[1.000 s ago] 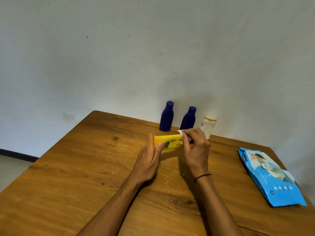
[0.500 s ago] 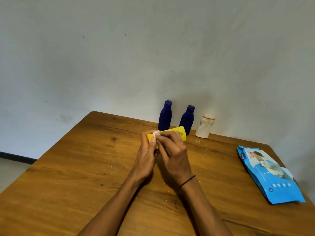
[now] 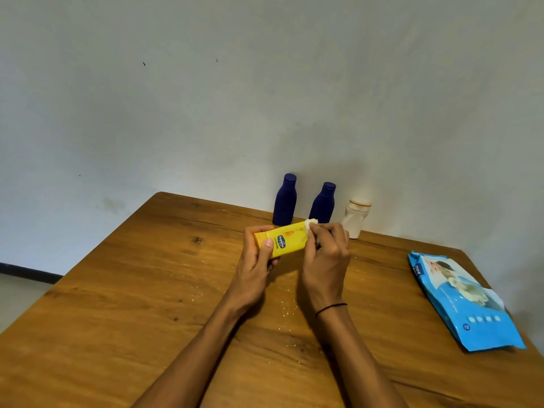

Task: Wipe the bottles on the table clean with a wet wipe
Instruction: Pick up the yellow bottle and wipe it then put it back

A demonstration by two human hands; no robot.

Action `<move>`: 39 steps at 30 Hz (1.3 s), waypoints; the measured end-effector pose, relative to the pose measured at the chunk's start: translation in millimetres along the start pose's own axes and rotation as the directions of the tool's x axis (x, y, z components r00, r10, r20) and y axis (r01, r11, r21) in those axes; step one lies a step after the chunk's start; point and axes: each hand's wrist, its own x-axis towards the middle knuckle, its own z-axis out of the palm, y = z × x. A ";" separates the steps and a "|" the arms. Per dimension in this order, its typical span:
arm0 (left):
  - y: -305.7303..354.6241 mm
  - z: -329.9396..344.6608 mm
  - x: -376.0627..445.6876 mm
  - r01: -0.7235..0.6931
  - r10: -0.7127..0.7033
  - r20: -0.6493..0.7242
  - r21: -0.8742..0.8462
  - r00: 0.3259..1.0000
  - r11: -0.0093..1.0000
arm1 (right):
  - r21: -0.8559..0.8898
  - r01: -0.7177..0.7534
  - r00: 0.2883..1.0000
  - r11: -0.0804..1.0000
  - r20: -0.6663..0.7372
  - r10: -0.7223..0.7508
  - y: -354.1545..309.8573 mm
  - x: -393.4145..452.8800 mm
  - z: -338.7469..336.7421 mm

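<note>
Two hands meet on the yellow bottle (image 3: 279, 242), held above the table (image 3: 123, 290) with its long axis running left to right; the left hand (image 3: 253, 269) grips its left end; the right hand (image 3: 325, 260) pinches a wet wipe (image 3: 311, 222) against its right end

left hand (image 3: 253, 267) gripping yellow bottle (image 3: 281, 238), wipe (image 3: 311, 222) pressed

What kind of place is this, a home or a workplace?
Probably a plain room at home: a wooden table against a bare painted wall, toiletry bottles, and a pack of wet wipes.
</note>
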 end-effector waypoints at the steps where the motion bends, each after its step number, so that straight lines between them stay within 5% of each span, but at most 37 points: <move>1: 0.4 0.1 0.0 0.001 -0.001 -0.014 -0.022 1.000 1.000 | 0.011 0.043 0.999 0.999 0.021 -0.043 -6.0 -3.4 0.6; 7: 4.4 -2.3 2.9 0.131 -0.159 -0.095 -0.253 0.983 0.959 | 0.106 0.419 0.878 0.902 0.208 -0.432 -18.2 -32.1 10.0; 11: 1.9 -4.9 6.9 0.180 -0.209 -0.058 -0.323 0.976 0.929 | 0.050 0.494 0.851 0.868 0.177 -0.494 -3.1 -29.9 5.3; 18: 5.3 -8.7 6.0 0.202 -0.209 0.002 -0.262 0.978 0.944 | 0.035 0.238 0.970 0.971 0.040 -0.239 15.1 -14.4 -5.9; 23: 7.5 -8.5 5.8 0.231 -0.234 0.014 -0.235 0.972 0.944 | 0.252 -0.061 0.998 0.966 0.017 0.059 17.2 -0.4 -0.5; 32: 6.7 -10.4 4.6 0.278 -0.258 0.107 -0.291 0.960 0.916 | 0.557 -0.501 0.866 0.663 0.315 0.389 11.8 7.8 0.0; 39: 7.0 -0.6 -1.4 0.127 -0.139 0.178 0.078 0.974 0.989 | 0.631 -0.613 0.755 0.476 0.289 0.589 16.2 12.4 -2.8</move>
